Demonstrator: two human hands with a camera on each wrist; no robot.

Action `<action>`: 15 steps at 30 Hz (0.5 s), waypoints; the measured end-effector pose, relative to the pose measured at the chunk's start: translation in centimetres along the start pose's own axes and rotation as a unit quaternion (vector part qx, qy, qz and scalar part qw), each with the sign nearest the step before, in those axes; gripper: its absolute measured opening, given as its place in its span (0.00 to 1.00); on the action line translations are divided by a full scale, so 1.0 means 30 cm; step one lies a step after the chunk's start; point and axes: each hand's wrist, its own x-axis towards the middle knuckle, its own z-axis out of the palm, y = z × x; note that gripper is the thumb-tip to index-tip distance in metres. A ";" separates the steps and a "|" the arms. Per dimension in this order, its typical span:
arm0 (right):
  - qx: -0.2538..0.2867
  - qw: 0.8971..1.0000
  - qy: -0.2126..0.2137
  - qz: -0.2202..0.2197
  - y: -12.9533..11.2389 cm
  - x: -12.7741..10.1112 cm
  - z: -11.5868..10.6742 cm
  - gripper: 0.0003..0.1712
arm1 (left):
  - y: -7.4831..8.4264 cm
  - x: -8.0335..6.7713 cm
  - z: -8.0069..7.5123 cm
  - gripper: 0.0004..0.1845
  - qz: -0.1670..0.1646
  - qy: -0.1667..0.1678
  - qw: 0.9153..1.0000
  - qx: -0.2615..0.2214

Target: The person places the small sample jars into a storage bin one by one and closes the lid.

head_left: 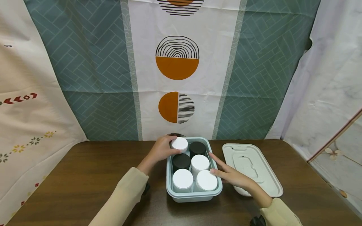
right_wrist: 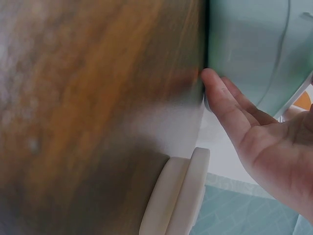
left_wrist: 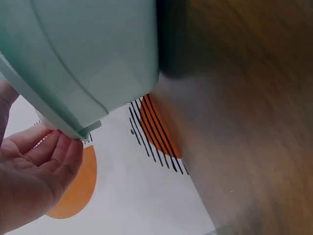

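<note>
A pale blue-green plastic box [head_left: 195,195] holds several jars. My left hand [head_left: 159,149] grips the white-lidded jar [head_left: 179,143] at the box's back left corner, thumb in front and fingers behind. In the left wrist view those fingers [left_wrist: 68,155] curl by the box's rim. My right hand [head_left: 233,176] rests at the box's right side, thumb and forefinger at the rim. Its other fingers [right_wrist: 222,98] lie straight along the outer wall. Inside the box also stand black-lidded jars [head_left: 181,161] and more white-lidded jars [head_left: 183,179].
A white lid [head_left: 268,175] lies flat on the brown wooden table [head_left: 93,179], to the right of the box and partly under my right forearm. Just behind the table's back edge hangs a patterned cloth [head_left: 203,110].
</note>
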 end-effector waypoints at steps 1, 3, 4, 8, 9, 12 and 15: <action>0.000 1.000 -0.001 0.000 0.000 0.000 0.000 0.40 | 0.003 0.002 -0.001 0.31 0.001 -0.004 1.000 0.007; 0.001 1.000 -0.001 -0.002 0.001 0.000 -0.001 0.40 | 0.011 0.005 -0.003 0.30 0.005 -0.013 1.000 0.020; 0.001 1.000 -0.001 -0.002 0.002 0.000 -0.001 0.40 | 0.014 0.006 -0.005 0.30 0.005 -0.017 1.000 0.023; 0.001 1.000 -0.001 -0.004 0.005 0.002 -0.002 0.40 | 0.027 0.007 -0.011 0.28 0.009 -0.028 0.999 0.034; 0.001 1.000 -0.001 -0.005 0.005 0.003 -0.003 0.40 | 0.031 0.007 -0.012 0.27 0.008 -0.029 0.999 0.036; 0.003 1.000 -0.002 -0.004 0.005 0.003 -0.002 0.40 | 0.040 0.004 -0.015 0.25 0.001 -0.030 0.998 0.047; 0.003 1.000 -0.003 -0.003 0.003 0.001 -0.001 0.40 | 0.049 0.003 -0.016 0.23 -0.003 -0.030 0.998 0.053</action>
